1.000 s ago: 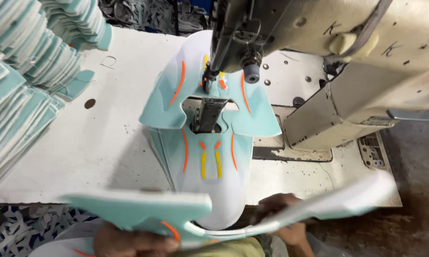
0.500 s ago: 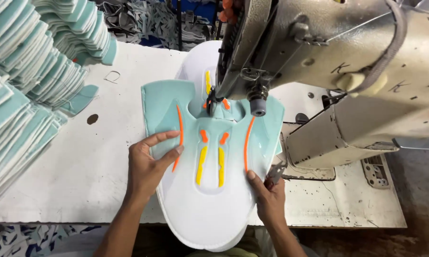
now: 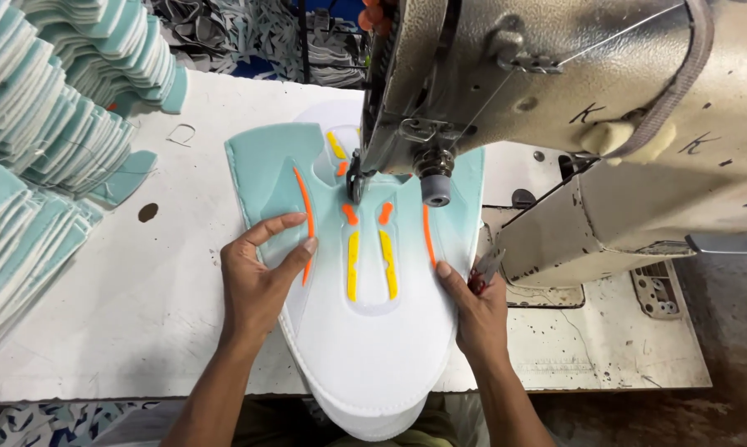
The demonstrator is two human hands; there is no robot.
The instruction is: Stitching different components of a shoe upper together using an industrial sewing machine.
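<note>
Presses down with the left hand (image 3: 262, 281), grip wide and holding nothing: fingers spread flat, thumb and forefinger framing the long orange stripe just left of the presser foot (image 3: 355, 186). Presses down likewise with the right hand (image 3: 477, 310), fingertips on the panel's edge below and to the right of the foot. Pinches what look like red-handled metal thread snips (image 3: 483, 269) between thumb and palm, so that grip is partly closed on the tool.

Pins between both hands a flat shoe-upper panel of soft foam-backed fabric, mint green fading to white, with orange and yellow stripes (image 3: 365, 331). Lies on the white worn desk (image 3: 125, 314), mint end tucked under the foot, white rounded end hanging over the desk's near edge. Seems to rest on a second white layer, though hard to tell.

Looms above the foot as a grey, scuffed industrial sewing machine head (image 3: 572, 124), reaching away to the right. Well to the left of the foot, stands in tall leaning stacks of mint and white cut foam pieces (image 3: 34, 149); between stacks and foot, shows a small dark hole in the desk (image 3: 148, 213).

Risks, by judgement: could skew the seam through uneven pressure from the two hands; could drag the panel off line through the weight of the overhanging end; could bring the left forefinger too near the needle; could nick the fabric with the snips' blades.
</note>
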